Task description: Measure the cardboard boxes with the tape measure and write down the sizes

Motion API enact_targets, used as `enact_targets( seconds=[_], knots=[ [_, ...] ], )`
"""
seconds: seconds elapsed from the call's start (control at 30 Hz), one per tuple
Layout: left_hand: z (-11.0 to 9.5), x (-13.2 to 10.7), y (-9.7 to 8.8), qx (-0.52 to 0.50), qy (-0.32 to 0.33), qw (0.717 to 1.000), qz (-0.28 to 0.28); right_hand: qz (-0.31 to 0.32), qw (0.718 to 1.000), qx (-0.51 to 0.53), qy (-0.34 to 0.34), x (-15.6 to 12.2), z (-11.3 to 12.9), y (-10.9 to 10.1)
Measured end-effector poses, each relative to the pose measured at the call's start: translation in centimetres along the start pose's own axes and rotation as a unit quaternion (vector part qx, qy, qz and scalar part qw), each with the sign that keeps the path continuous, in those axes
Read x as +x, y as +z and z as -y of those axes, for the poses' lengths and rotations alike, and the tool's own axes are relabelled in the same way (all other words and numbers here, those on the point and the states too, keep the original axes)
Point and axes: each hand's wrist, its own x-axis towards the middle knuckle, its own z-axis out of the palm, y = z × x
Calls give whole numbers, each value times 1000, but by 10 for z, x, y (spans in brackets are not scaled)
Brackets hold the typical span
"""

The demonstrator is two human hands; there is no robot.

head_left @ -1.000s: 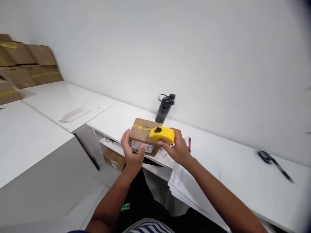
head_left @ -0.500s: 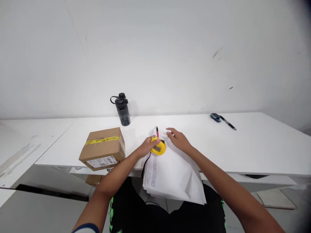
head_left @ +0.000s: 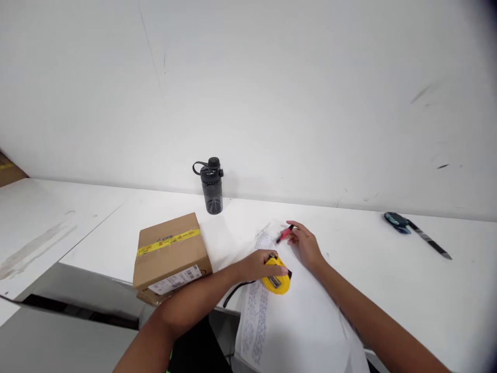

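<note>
My left hand [head_left: 259, 265] is closed on a yellow tape measure [head_left: 277, 280] that rests on a stack of white printed sheets [head_left: 295, 316] at the desk's near edge. A black strap hangs from the tape measure toward me. My right hand [head_left: 306, 243] lies just beyond it, fingers pinched on a red pen [head_left: 284, 234] lifted slightly off the paper. A brown cardboard box [head_left: 170, 256] with yellow tape and a white label sits to the left of both hands.
A dark water bottle [head_left: 212, 186] stands by the wall behind the box. Scissors with dark handles [head_left: 413, 232] lie at the far right of the white desk [head_left: 407, 280]. A second white table [head_left: 42, 228] adjoins on the left, with a gap below.
My left hand carried the tape measure toward me across the sheets. My right hand went from open to gripping the red pen. The view shifted slightly.
</note>
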Motion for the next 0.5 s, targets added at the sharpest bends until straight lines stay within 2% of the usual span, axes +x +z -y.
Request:
enact_targets(
  seconds=[0.1, 0.3, 0.5],
  knots=[
    [-2, 0, 1, 13, -7, 1000, 10, 13, 999, 31, 16, -10, 3, -4],
    [-6, 0, 2, 67, 15, 997, 27, 74, 996, -12, 44, -23, 21, 0],
    [-5, 2, 3, 67, 22, 997, 23, 55, 996, -37, 60, -17, 22, 4]
  ],
)
